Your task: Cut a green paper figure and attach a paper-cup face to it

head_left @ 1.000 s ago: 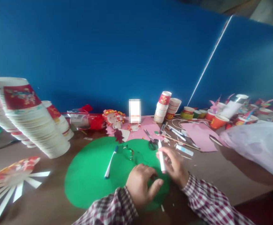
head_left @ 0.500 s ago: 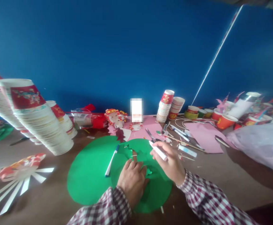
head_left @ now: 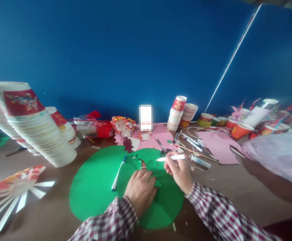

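Two overlapping green paper circles [head_left: 90, 187] lie on the brown table in front of me. My left hand [head_left: 141, 189] rests flat on the right circle, fingers stretched forward over a small brown paper piece [head_left: 143, 163] and some green cut-out bits that it partly hides. Above that circle's upper right edge, my right hand [head_left: 178, 169] grips a white pen [head_left: 172, 158], its pointed tip aimed left and apart from the paper. On the left circle lies a white marker with blue ends [head_left: 118, 174].
Tall stacks of paper cups [head_left: 37, 124] lean at the left, near a cut-open cup with splayed strips [head_left: 22, 187]. Scissors [head_left: 162, 145], pink paper [head_left: 218, 147], a glue tube [head_left: 200, 161] and more cups [head_left: 178, 113] lie beyond. A translucent plastic bag [head_left: 281, 154] sits at right.
My right hand has turned the white pen from a slant to nearly level, its tip now pointing left. My left hand stays pressed on the green paper. The view has shifted slightly.
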Action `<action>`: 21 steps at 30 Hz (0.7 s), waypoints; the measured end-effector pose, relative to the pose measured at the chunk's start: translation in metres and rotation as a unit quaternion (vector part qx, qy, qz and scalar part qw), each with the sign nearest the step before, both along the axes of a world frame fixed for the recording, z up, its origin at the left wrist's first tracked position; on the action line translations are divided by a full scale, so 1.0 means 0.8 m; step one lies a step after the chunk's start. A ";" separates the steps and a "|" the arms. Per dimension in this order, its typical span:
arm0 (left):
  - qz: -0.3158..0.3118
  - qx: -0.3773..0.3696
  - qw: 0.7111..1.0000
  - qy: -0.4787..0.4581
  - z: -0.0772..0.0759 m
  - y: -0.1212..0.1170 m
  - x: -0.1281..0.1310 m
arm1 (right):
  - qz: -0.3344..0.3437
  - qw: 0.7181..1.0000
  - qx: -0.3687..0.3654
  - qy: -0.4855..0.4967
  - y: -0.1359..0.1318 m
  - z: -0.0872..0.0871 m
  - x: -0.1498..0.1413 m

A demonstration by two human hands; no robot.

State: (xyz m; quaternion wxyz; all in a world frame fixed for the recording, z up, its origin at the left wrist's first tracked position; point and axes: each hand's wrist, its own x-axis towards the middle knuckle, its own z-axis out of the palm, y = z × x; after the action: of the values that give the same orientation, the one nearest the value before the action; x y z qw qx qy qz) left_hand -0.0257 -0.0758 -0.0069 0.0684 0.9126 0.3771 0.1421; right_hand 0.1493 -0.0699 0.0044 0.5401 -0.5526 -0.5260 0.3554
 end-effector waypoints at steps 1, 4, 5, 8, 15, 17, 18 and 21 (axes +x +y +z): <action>0.004 0.001 1.000 -0.006 -0.002 0.000 -0.001 | -0.004 1.000 -0.001 0.003 0.001 0.001 0.000; 0.016 -0.004 1.000 -0.018 -0.006 0.000 -0.003 | -0.009 1.000 -0.005 0.016 0.004 0.001 0.000; 0.019 -0.007 1.000 -0.020 -0.007 0.000 -0.003 | -0.005 1.000 -0.004 0.020 0.006 0.001 0.001; 0.018 -0.007 0.999 -0.026 -0.007 0.001 -0.003 | 0.010 0.999 -0.005 0.034 0.012 -0.004 0.003; 0.015 -0.005 0.999 -0.029 -0.013 0.002 -0.003 | 0.053 0.998 -0.020 0.038 0.022 -0.010 0.004; 0.019 -0.004 0.999 -0.031 -0.015 0.002 -0.003 | 0.059 0.998 -0.013 0.025 0.021 -0.011 0.006; 0.021 -0.002 0.999 -0.033 -0.015 0.002 -0.004 | 0.060 0.998 -0.005 0.007 0.021 -0.012 0.007; 0.027 -0.001 0.999 -0.043 -0.016 0.003 -0.004 | 0.053 0.995 0.026 -0.077 0.019 -0.014 0.012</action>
State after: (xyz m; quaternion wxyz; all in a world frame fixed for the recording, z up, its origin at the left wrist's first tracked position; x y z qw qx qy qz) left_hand -0.0289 -0.0736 -0.0199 0.0812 0.8950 0.3988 0.1827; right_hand 0.1586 -0.0548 -0.0069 0.4926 -0.5354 -0.6038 0.3256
